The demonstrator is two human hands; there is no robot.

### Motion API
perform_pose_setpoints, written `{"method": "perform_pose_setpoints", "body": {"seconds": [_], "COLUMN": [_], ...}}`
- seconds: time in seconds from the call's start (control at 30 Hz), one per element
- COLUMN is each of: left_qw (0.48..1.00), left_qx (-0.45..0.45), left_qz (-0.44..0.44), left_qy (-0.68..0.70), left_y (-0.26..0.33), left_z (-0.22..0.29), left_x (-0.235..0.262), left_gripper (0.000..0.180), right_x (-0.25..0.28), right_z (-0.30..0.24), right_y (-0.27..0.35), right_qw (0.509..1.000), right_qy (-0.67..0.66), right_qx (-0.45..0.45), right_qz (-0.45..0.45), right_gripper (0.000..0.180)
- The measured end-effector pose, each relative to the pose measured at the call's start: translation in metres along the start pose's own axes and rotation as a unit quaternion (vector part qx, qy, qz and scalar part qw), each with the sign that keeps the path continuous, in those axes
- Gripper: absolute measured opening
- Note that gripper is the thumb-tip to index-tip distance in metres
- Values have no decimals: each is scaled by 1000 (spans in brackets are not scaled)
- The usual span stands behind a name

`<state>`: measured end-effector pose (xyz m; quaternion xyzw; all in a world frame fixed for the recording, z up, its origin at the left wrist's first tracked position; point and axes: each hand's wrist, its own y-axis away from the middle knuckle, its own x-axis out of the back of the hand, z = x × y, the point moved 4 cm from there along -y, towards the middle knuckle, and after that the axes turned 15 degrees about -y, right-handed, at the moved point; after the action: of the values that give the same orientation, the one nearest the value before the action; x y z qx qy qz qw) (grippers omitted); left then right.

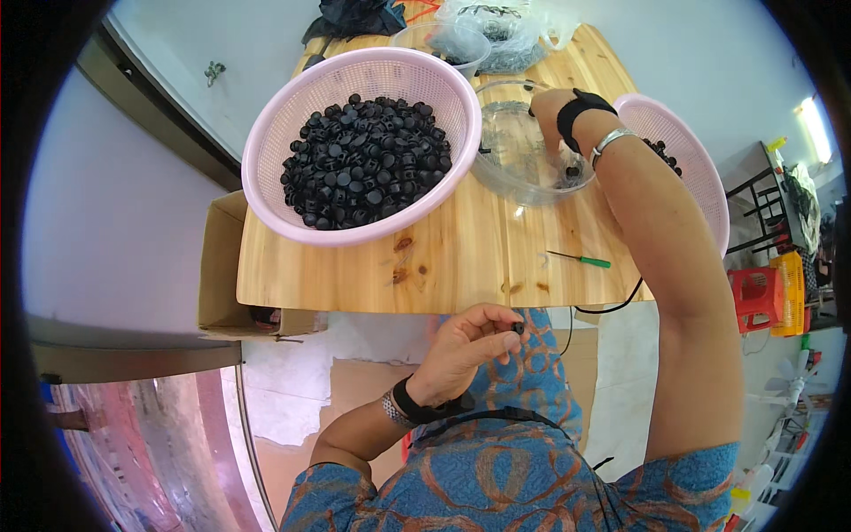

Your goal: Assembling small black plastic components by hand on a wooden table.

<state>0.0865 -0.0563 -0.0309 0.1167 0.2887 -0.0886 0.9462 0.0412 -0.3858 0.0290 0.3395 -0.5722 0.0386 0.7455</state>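
My left hand (465,341) is below the table's near edge, in front of my body, pinching a small black plastic piece (517,328) between thumb and fingertips. My right hand (554,106) reaches far forward into a clear plastic bowl (519,173) on the wooden table (461,257); its fingers are hidden inside the bowl, so a grip cannot be seen. A large pink basket (266,160) heaped with black plastic pieces (368,160) stands left of the bowl. A second pink basket (696,164) with a few black pieces sits behind my right forearm.
A small green-handled tool (581,259) lies on the table near its front edge. A cardboard box (222,284) stands at the table's left. Clear plastic bags and another clear container (448,40) are at the far end. Red and orange crates (767,297) stand at right.
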Motion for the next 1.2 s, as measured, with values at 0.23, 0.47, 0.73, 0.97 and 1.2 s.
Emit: {"method": "perform_pose_setpoints", "body": {"seconds": [0.23, 0.47, 0.73, 0.97, 1.2], "left_qw": [1000, 1000, 998, 991, 981], "left_qx": [0, 9, -26, -89, -134], "left_qz": [0, 12, 55, 89, 100], "left_qy": [9, 1, 5, 54, 95], "left_y": [2, 5, 4, -2, -15], "left_z": [-6, -6, 9, 31, 44], "left_x": [5, 7, 12, 5, -5], "left_gripper": [19, 18, 19, 19, 19], "right_x": [0, 12, 18, 20, 0], "right_z": [-40, -32, -27, -28, -39], "right_y": [27, 34, 66, 114, 161], "right_qw": [993, 982, 889, 774, 673], "right_qy": [-22, -183, -449, -614, -713], "right_qx": [-41, 44, 89, 147, 187], "right_qz": [-105, -21, 1, 49, 62], "right_gripper": [27, 7, 13, 14, 17]}}
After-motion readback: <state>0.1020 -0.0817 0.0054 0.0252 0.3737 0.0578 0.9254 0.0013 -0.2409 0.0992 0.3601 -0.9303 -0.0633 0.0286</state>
